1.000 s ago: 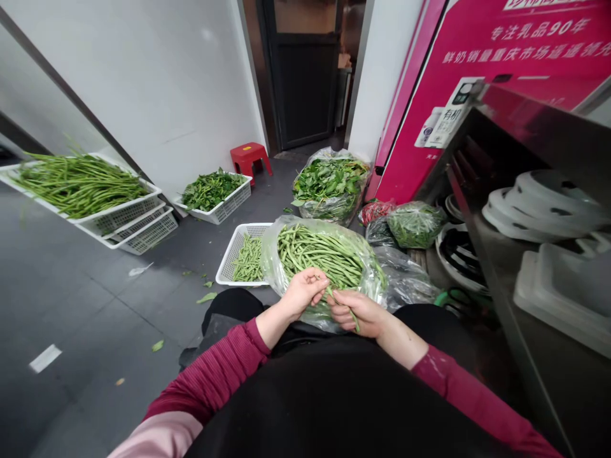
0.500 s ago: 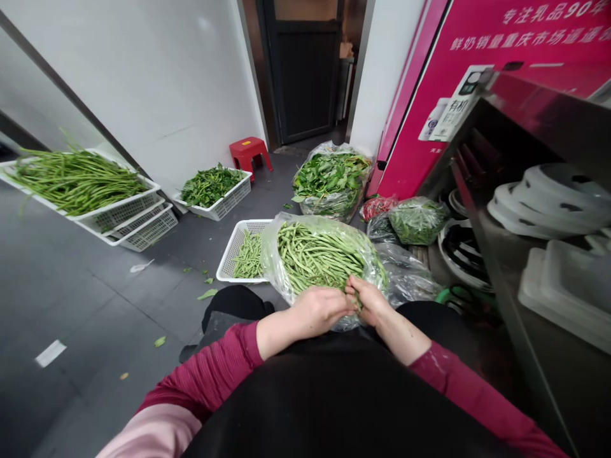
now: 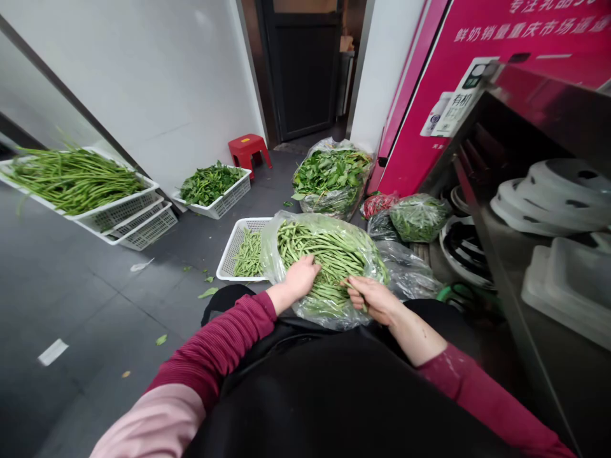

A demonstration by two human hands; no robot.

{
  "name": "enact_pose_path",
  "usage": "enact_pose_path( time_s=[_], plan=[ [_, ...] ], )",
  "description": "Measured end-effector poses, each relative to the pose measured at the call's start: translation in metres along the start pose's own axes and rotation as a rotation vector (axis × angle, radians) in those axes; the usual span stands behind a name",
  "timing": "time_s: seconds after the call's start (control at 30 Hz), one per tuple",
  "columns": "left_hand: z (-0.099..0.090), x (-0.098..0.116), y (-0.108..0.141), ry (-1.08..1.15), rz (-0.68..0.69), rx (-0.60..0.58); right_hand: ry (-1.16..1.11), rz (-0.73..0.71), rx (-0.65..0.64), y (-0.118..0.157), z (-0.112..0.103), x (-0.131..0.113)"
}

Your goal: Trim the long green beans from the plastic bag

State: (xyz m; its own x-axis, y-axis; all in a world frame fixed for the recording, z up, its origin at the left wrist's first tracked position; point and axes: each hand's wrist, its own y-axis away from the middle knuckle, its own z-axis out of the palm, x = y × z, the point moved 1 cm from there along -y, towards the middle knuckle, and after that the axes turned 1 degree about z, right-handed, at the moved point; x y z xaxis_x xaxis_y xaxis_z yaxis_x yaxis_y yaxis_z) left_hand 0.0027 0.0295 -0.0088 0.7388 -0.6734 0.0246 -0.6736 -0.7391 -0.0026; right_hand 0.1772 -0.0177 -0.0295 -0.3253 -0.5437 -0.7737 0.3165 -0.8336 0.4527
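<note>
A clear plastic bag [image 3: 274, 245] full of long green beans [image 3: 334, 251] lies open in front of my lap. My left hand [image 3: 301, 278] is over the near left part of the beans, its fingers curled down; what they hold, if anything, is hidden. At the bag's near right side, my right hand [image 3: 372, 298] is closed on a few green beans, whose ends poke out past the fingers. Left of the bag, partly behind it, a white basket [image 3: 229, 254] holds short bean pieces [image 3: 248, 254].
White baskets with long green stems [image 3: 81, 181] stand at the left; a basket of leaves [image 3: 210, 184] and a red stool [image 3: 249, 151] are farther back. Bagged greens [image 3: 334, 175] lie ahead. A metal shelf [image 3: 506, 267] with white plastic ware borders the right.
My left hand has moved away from my right hand, left and forward onto the beans. My right hand has shifted slightly right and keeps its fingers closed.
</note>
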Motion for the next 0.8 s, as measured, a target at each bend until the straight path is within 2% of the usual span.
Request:
enact_pose_path(
  time_s=[0.1, 0.17, 0.23, 0.3, 0.33, 0.4, 0.47, 0.53, 0.6, 0.7, 0.8],
  plan=[
    [0.028, 0.017, 0.007, -0.013, 0.092, -0.104, 0.000, -0.141, 0.113, -0.008, -0.012, -0.002],
    [0.043, 0.031, 0.015, 0.005, 0.085, -0.225, 0.131, -0.202, 0.153, -0.017, -0.015, -0.003],
    [0.050, 0.041, 0.023, 0.024, 0.055, -0.276, 0.447, -0.262, 0.198, -0.027, -0.015, -0.001],
    [0.048, 0.044, 0.027, 0.040, 0.067, -0.266, 0.922, -0.293, 0.240, -0.033, -0.014, 0.004],
    [0.046, 0.044, 0.027, 0.048, 0.081, -0.265, 1.168, -0.265, 0.244, -0.034, -0.015, 0.008],
    [0.041, 0.041, 0.026, 0.071, 0.075, -0.287, 1.559, -0.119, 0.214, -0.032, -0.020, 0.016],
    [0.040, 0.038, 0.024, 0.109, 0.061, -0.332, 1.761, 0.042, 0.172, -0.025, -0.027, 0.021],
    [0.042, 0.037, 0.021, 0.131, 0.065, -0.360, 1.839, 0.096, 0.141, -0.018, -0.034, 0.023],
    [0.046, 0.037, 0.019, 0.118, 0.059, -0.358, 1.864, 0.067, 0.099, -0.014, -0.036, 0.021],
    [0.049, 0.040, 0.017, 0.091, 0.011, -0.364, 1.868, 0.060, 0.001, -0.017, -0.032, 0.018],
    [0.048, 0.043, 0.012, 0.110, -0.023, -0.443, 1.882, 0.083, -0.039, -0.024, -0.026, 0.018]
  ],
)
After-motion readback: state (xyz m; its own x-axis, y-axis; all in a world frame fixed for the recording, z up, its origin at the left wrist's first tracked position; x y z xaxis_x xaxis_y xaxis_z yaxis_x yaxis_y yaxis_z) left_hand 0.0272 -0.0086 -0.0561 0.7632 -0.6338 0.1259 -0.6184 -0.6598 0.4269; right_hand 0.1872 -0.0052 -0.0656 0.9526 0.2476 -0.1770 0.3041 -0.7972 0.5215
